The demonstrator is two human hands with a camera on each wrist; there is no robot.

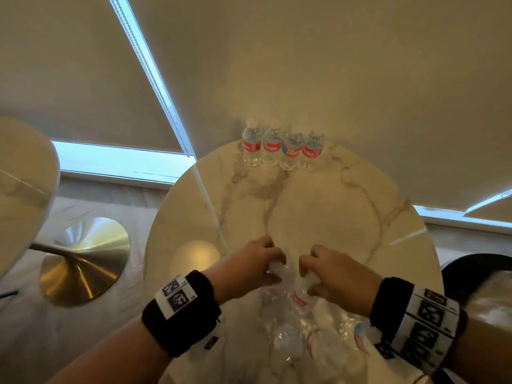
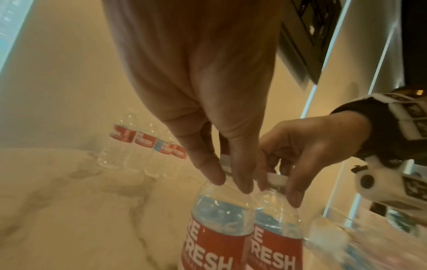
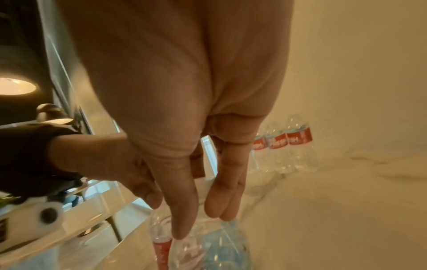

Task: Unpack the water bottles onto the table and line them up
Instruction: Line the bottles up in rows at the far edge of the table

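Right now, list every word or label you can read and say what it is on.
"RE FRESH": third bottle in the far row.
"FRESH", partly cut off: left hand's bottle.
"RESH": right hand's bottle.
Smaller print under these: blurred.
Wristband markers: patterns only, tiny print unreadable.

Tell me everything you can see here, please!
Lined-up bottles: four, clear with red labels, upright in a row at the table's far edge.
Pack bottles: several, count unclear, clear with red labels, in clear wrap at the near edge.
Table: one, round, white marble.
Second table: one, marble top, gold base, on the left.
Window blinds: beige, behind the table.
Wristbands: two, black with white markers.
Left hand: grips a pack bottle's top.
Right hand: grips the neighbouring bottle's top.
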